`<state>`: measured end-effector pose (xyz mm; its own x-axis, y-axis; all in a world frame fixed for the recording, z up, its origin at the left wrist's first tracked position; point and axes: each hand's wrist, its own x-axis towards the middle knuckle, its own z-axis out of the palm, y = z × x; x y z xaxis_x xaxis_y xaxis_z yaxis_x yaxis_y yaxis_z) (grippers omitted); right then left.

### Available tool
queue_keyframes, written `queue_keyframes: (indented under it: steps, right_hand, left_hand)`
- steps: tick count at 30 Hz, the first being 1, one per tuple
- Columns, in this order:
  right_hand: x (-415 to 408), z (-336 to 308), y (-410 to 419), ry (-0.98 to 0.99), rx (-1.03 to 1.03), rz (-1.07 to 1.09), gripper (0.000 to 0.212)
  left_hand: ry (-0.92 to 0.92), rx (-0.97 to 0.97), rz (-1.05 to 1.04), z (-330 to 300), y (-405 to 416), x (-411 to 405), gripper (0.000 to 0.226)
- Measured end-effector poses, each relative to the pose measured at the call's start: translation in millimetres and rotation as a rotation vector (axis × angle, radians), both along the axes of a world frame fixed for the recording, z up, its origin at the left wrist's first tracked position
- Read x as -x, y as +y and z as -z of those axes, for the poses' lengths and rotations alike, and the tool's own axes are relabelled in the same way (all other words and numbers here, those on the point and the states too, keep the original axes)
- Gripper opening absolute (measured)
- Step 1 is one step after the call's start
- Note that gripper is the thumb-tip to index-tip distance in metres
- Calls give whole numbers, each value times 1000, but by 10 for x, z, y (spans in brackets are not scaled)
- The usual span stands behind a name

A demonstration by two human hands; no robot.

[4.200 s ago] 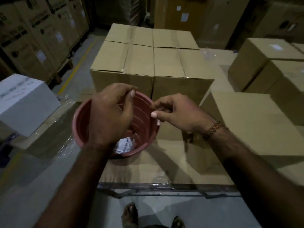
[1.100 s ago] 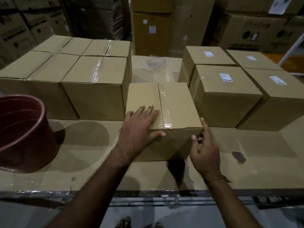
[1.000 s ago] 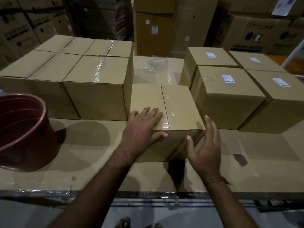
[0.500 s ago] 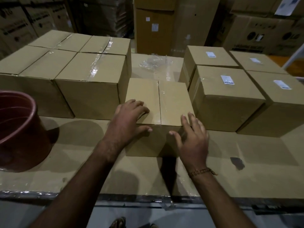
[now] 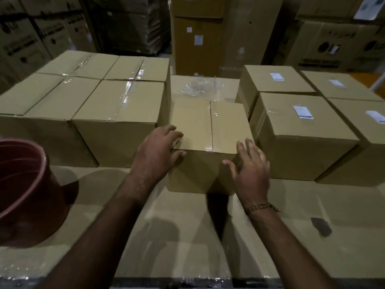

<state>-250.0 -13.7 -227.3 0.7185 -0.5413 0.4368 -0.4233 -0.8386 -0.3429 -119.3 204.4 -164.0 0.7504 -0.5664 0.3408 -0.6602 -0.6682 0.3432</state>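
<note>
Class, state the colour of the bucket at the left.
The bucket is reddish-brown; head view.

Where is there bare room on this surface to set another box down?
Free: between red bucket and middle box; front right, before the labelled boxes. Crowded: back row, where left hand and right hand touch that box.
</note>
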Motion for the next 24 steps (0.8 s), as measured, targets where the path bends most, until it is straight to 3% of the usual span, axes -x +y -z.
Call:
queue_keyframes:
  steps: [4,9,24]
  right_hand:
    - [-204,-19,-41,1,-6,19,68]
    - [-517,-99,-142,45,-34,46,69]
    - [-1800,-169,-742,105,-6,36,68]
  left_hand:
    - [-100,-55,59,11,-59,-326,33]
    - [-181,-102,117,-49,-145,-581,27]
    - [62,-93,-121,-428,-522,-1739,48]
